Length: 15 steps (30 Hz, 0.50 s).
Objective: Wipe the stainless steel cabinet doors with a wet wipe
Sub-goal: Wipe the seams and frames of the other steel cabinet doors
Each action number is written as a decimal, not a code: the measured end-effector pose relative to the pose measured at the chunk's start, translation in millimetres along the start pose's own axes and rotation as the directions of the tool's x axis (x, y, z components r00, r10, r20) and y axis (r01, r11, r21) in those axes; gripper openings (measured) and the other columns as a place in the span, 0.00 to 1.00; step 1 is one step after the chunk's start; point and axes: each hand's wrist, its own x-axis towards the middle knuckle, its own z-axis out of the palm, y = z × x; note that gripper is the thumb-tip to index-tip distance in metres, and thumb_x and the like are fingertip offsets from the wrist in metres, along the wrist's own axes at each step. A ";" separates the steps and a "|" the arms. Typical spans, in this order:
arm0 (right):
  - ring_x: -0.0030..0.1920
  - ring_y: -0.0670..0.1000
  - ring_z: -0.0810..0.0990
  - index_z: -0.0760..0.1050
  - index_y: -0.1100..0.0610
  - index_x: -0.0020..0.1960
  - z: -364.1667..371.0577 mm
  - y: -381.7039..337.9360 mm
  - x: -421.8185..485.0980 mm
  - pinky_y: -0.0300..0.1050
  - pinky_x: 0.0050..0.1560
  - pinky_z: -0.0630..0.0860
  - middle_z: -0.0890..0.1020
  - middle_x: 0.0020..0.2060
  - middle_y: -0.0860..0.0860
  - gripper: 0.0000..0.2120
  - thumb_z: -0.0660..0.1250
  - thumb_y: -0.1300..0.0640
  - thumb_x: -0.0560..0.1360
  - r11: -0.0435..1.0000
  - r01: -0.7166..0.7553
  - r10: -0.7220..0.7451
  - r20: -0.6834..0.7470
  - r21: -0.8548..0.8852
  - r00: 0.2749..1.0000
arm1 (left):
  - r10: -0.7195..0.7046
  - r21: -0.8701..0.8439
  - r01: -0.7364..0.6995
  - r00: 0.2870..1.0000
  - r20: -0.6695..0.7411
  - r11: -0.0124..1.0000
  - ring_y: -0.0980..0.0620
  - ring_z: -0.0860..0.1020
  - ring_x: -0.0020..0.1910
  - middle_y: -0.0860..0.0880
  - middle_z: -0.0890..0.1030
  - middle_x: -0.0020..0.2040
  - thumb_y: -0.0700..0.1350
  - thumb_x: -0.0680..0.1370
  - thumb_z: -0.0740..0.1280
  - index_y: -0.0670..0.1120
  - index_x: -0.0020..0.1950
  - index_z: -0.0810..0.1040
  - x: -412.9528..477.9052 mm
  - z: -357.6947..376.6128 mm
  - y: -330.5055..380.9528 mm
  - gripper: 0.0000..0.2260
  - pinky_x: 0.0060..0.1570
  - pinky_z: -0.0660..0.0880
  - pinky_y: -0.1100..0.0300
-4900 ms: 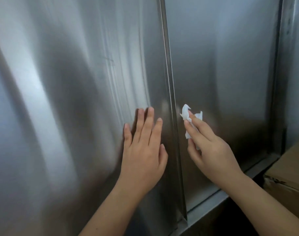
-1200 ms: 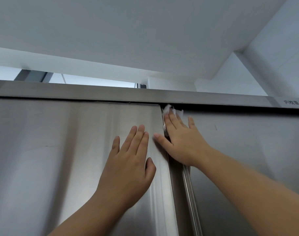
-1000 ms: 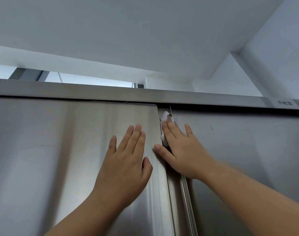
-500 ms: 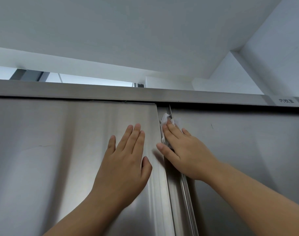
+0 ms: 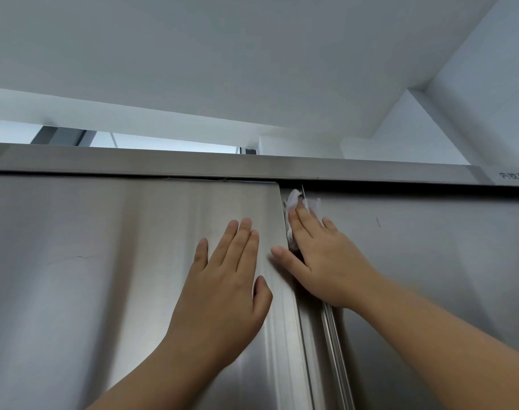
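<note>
Wipe (image 5: 292,200) mostly hidden beneath the flat right hand (image 5: 326,261).

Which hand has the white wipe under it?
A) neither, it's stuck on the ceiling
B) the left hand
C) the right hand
C: the wet wipe sticks out from under the straight fingers of the right hand, near the top of the right door; the left hand lies flat on bare steel.
</note>
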 end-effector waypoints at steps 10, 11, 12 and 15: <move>0.76 0.48 0.39 0.36 0.57 0.77 -12.1 -0.2 21.6 0.44 0.72 0.38 0.40 0.77 0.51 0.36 0.41 0.36 0.78 0.996 -0.065 0.063 0.025 0.066 0.998 | 0.002 0.010 -0.002 1.000 -0.013 1.000 0.45 0.71 0.67 0.42 0.73 0.68 0.49 0.74 0.54 0.39 0.67 0.74 0.6 0.1 0.6 0.26 0.60 0.64 0.39; 0.76 0.48 0.39 0.35 0.57 0.77 -10.0 -1.1 19.4 0.44 0.72 0.38 0.39 0.76 0.51 0.36 0.42 0.37 0.78 0.996 -0.065 0.064 0.014 0.058 0.998 | 0.004 0.010 -0.004 1.000 -0.014 1.000 0.45 0.71 0.67 0.42 0.73 0.68 0.49 0.73 0.54 0.39 0.67 0.74 0.7 0.0 0.8 0.26 0.60 0.64 0.39; 0.76 0.48 0.39 0.35 0.56 0.77 -8.1 -1.9 16.7 0.45 0.72 0.38 0.39 0.76 0.51 0.36 0.42 0.37 0.78 0.996 -0.063 0.062 0.008 0.056 0.998 | 0.007 0.011 -0.006 1.000 -0.016 1.000 0.44 0.71 0.67 0.42 0.73 0.68 0.49 0.73 0.54 0.38 0.67 0.74 0.7 -0.2 0.9 0.26 0.60 0.64 0.39; 0.76 0.48 0.39 0.35 0.56 0.76 -6.6 -2.9 7.5 0.45 0.72 0.38 0.38 0.76 0.51 0.36 0.42 0.36 0.78 0.997 -0.055 0.055 0.008 0.052 0.998 | 0.015 0.012 -0.015 1.000 -0.015 1.000 0.44 0.71 0.67 0.41 0.73 0.68 0.49 0.74 0.54 0.38 0.67 0.73 1.5 -0.1 0.8 0.26 0.61 0.62 0.41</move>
